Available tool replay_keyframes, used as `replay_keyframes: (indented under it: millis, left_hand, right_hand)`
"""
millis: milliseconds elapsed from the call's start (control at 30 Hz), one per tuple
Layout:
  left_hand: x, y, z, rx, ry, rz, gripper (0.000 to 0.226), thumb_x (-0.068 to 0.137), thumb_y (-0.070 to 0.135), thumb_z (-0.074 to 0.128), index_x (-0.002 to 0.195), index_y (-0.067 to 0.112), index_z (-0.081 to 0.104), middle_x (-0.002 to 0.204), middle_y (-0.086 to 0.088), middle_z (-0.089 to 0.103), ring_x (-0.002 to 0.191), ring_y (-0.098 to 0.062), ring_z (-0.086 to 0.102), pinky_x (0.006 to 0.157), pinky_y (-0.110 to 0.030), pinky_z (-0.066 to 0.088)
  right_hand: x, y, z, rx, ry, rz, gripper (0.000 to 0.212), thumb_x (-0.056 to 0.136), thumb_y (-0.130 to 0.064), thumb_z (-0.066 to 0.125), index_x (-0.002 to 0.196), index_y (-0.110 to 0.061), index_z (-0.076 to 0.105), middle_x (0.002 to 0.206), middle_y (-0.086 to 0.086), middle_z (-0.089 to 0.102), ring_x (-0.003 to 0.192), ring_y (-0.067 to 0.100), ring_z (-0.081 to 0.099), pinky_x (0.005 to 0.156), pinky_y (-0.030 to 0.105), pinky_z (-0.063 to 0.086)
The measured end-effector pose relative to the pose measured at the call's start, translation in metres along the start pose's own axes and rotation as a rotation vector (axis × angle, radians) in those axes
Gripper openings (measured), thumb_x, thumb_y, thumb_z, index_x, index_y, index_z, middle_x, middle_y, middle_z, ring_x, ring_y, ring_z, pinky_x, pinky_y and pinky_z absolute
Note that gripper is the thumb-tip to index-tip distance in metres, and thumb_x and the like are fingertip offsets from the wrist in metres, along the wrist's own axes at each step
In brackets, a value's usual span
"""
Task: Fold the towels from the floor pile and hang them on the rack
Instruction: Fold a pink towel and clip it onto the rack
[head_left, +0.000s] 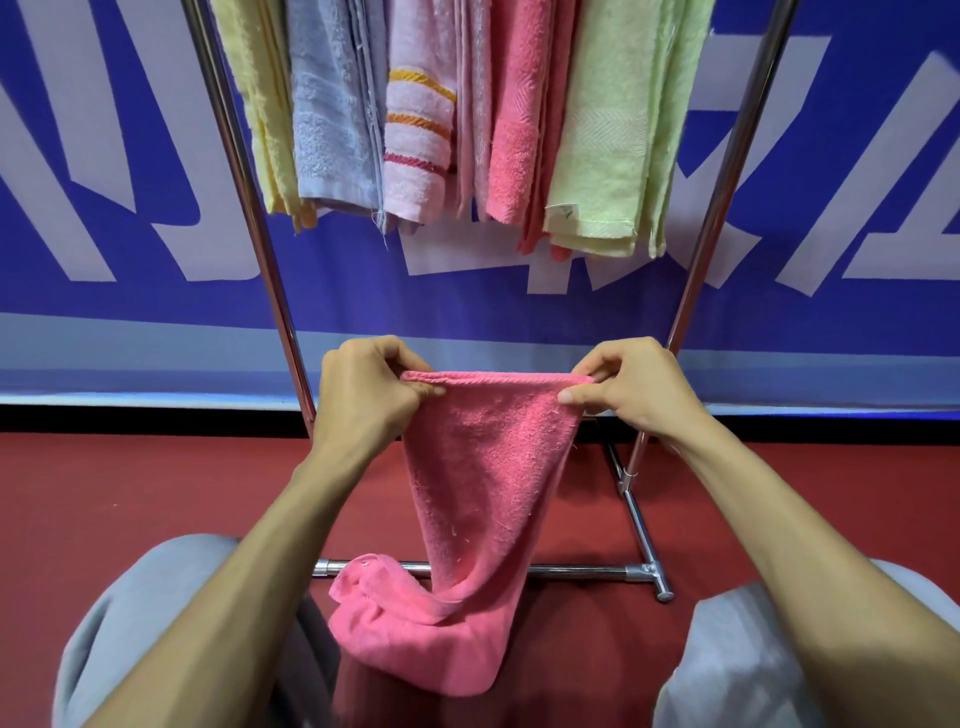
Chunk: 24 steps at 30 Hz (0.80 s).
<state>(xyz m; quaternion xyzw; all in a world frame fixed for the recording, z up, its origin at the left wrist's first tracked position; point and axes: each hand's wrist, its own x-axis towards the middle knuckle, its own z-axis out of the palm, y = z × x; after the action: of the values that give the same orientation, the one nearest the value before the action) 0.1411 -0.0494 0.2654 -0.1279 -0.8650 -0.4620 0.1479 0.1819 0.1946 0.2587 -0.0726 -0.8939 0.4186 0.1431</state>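
Left hand (363, 395) and right hand (628, 389) pinch the pink towel's (488, 467) top corners at frame centre; its twisted lower end, dragging on the floor (130, 493), may fold crooked.

A bare left forearm (234, 561) is stretched in from 7 o'clock and a bare right forearm (769, 530) from 5 o'clock, both angled inward and upward. The left hand (363, 400) is held just to the 9 o'clock side of the frame's centre, with its fingers curled over and one top corner of a pink terry-cloth towel (488, 467) pinched. The right hand (636, 397) is held level with it on the 3 o'clock side, with the opposite corner pinched between thumb and forefinger. The hands are held apart, backs turned upward.
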Motion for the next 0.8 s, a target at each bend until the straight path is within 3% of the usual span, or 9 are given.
replay_keyframes:
  millis: [167, 300, 433, 567, 667, 800]
  left_hand:
    - [0.003, -0.004, -0.005, -0.021, 0.022, -0.031, 0.015, 0.067, 0.02, 0.085, 0.069, 0.015, 0.071, 0.057, -0.003, 0.063, 0.046, -0.004, 0.051, 0.042, -0.014, 0.038]
    - [0.005, -0.008, -0.004, 0.047, -0.027, -0.006, 0.011, 0.078, 0.024, 0.077, 0.085, 0.016, 0.076, 0.066, 0.005, 0.066, 0.06, -0.002, 0.057, 0.049, -0.006, 0.038]
    - [0.006, -0.013, -0.001, 0.181, -0.138, -0.024, 0.014, 0.085, 0.026, 0.069, 0.086, 0.013, 0.069, 0.074, -0.001, 0.064, 0.073, -0.017, 0.057, 0.063, -0.026, 0.037]
    - [0.007, -0.018, 0.001, 0.14, -0.258, -0.067, 0.014, 0.089, 0.021, 0.063, 0.082, 0.01, 0.059, 0.078, -0.005, 0.064, 0.076, -0.022, 0.059, 0.063, -0.03, 0.04]
    - [0.01, -0.022, 0.001, 0.0, -0.235, -0.085, 0.013, 0.09, 0.021, 0.062, 0.08, 0.012, 0.06, 0.077, -0.005, 0.062, 0.071, -0.021, 0.057, 0.066, -0.032, 0.045]
    - [0.011, -0.022, 0.002, -0.057, -0.231, -0.032, 0.005, 0.088, 0.02, 0.065, 0.086, 0.016, 0.062, 0.078, -0.002, 0.063, 0.07, -0.018, 0.056, 0.068, -0.03, 0.047]
  right_hand:
    - [-0.001, -0.002, 0.004, 0.153, 0.058, -0.058, 0.015, 0.065, -0.017, 0.086, 0.072, -0.019, 0.073, 0.071, 0.007, 0.073, 0.07, 0.019, 0.068, 0.071, 0.033, 0.057]
    - [-0.002, -0.003, 0.008, -0.036, 0.076, -0.127, 0.007, 0.074, -0.019, 0.08, 0.078, -0.02, 0.074, 0.073, -0.004, 0.073, 0.073, 0.012, 0.068, 0.072, 0.022, 0.052]
    - [-0.004, -0.002, 0.013, -0.225, 0.062, -0.189, 0.005, 0.084, -0.014, 0.068, 0.084, -0.018, 0.071, 0.075, -0.006, 0.068, 0.073, 0.013, 0.06, 0.064, 0.01, 0.038]
    - [-0.004, 0.004, 0.018, -0.225, -0.026, -0.152, 0.008, 0.091, -0.014, 0.054, 0.089, -0.018, 0.061, 0.086, -0.004, 0.062, 0.081, 0.016, 0.052, 0.068, 0.023, 0.03]
    - [0.0, 0.009, 0.022, -0.038, 0.002, -0.077, 0.01, 0.092, -0.019, 0.052, 0.086, -0.026, 0.056, 0.085, -0.009, 0.06, 0.082, 0.015, 0.054, 0.083, 0.034, 0.044]
    - [0.001, 0.01, 0.025, 0.206, 0.101, -0.03, 0.014, 0.092, -0.016, 0.054, 0.084, -0.026, 0.059, 0.082, -0.001, 0.065, 0.075, 0.014, 0.059, 0.08, 0.042, 0.05]
